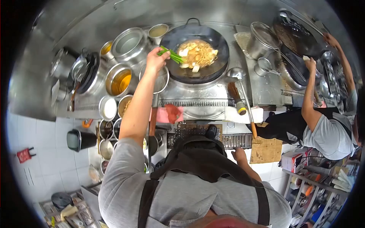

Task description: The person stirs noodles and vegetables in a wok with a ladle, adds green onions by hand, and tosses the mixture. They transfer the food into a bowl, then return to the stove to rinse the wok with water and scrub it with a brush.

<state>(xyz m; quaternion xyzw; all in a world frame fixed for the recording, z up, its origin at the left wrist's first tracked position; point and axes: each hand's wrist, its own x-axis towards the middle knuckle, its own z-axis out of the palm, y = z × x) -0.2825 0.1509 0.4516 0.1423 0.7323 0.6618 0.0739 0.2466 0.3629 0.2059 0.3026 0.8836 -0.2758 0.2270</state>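
My left hand is closed around a bunch of green scallion pieces, held above the left side of a wok. Noodles with pale chunks and a light brown broth lie in the wok. Down beside my waist hangs my right hand, apart from the cookware; how its fingers are set is not clear. To the right of the wok a ladle rests with its wooden handle toward me, next to a bristle brush.
Left of the wok stand a strainer, a pot of amber liquid, a large lidded pot and a bowl of white stuff. A co-worker works at another wok on the right. Cloths lie along the front edge.
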